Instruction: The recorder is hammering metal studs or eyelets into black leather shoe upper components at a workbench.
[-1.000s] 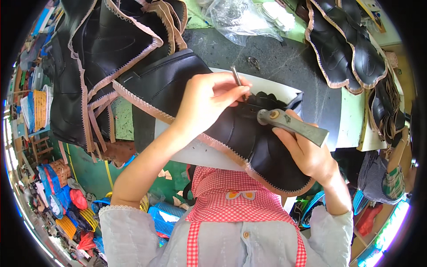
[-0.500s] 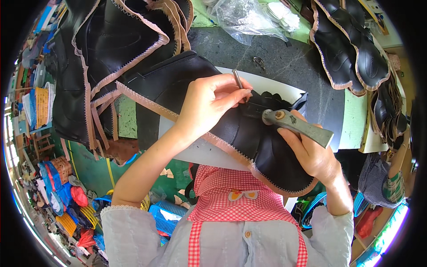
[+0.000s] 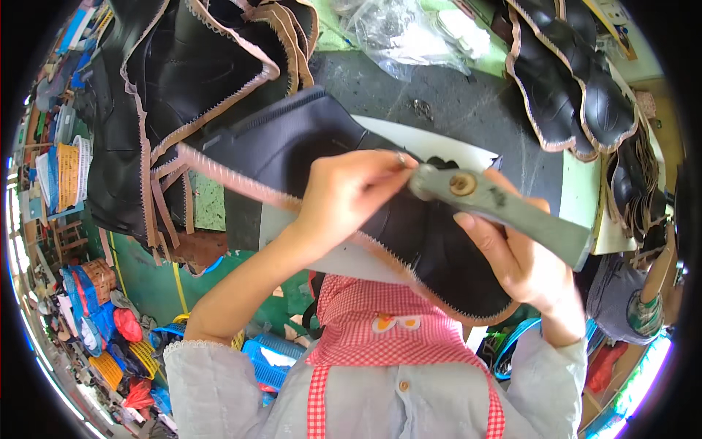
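Observation:
A black rubber boot piece [image 3: 307, 157] with a pink zigzag edge lies across a white board [image 3: 409, 143] on the bench. My left hand [image 3: 351, 194] rests on it with fingers pinched on a thin metal pin, whose tip touches the grey tool. My right hand [image 3: 512, 256] grips a grey metal tool [image 3: 504, 212] with a round rivet, raised over the piece and angled down to the right.
More black pieces with pink trim are piled at the upper left [image 3: 183, 80] and upper right [image 3: 578, 80]. A clear plastic bag [image 3: 402, 33] lies at the back of the dark bench. Another person [image 3: 636, 300] is at the right. Coloured baskets [image 3: 110, 322] stand on the floor at the left.
My right hand has lifted the grey tool closer to the camera and over the piece. My left hand has shifted slightly, still pinching the pin.

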Tool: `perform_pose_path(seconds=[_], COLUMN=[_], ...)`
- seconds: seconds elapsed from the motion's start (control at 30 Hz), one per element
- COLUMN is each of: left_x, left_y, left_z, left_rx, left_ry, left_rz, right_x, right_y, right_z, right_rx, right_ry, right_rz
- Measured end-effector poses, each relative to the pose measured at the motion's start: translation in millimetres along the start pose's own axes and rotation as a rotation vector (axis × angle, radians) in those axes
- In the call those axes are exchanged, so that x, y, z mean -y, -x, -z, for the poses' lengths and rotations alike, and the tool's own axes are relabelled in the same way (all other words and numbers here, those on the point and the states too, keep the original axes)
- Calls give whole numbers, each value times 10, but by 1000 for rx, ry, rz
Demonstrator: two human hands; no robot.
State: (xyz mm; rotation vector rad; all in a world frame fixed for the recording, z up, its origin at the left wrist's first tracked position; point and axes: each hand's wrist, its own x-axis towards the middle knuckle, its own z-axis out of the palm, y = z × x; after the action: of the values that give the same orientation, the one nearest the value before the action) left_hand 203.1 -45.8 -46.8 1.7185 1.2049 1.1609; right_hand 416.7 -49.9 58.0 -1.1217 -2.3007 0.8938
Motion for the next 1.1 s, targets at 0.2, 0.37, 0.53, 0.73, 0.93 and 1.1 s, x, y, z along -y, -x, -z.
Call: perform_pose_path(seconds=[0.2, 0.37, 0.53, 0.73, 0.93, 1.1], left_x=[39, 39, 28, -18, -92, -87], left_y=[-160, -137, -4, 66, -203, -533], left_z=[153, 155, 107, 147, 239, 249], left_rx=[226, 235, 59, 102, 144, 37], left_ry=[365, 318, -113, -213, 388, -754], left_rz=[357, 297, -214, -245, 437, -387], right_x=[-218, -225, 16, 243, -128, -152], right_y=[165, 159, 75, -88, 224, 278], right_z=[-166, -161, 217, 57, -173, -200], right_rx=[22, 13, 73, 179, 96, 130], right_ry=[-61, -90, -27, 21, -23, -80], right_rz=[-127, -123, -234, -157, -270, -310])
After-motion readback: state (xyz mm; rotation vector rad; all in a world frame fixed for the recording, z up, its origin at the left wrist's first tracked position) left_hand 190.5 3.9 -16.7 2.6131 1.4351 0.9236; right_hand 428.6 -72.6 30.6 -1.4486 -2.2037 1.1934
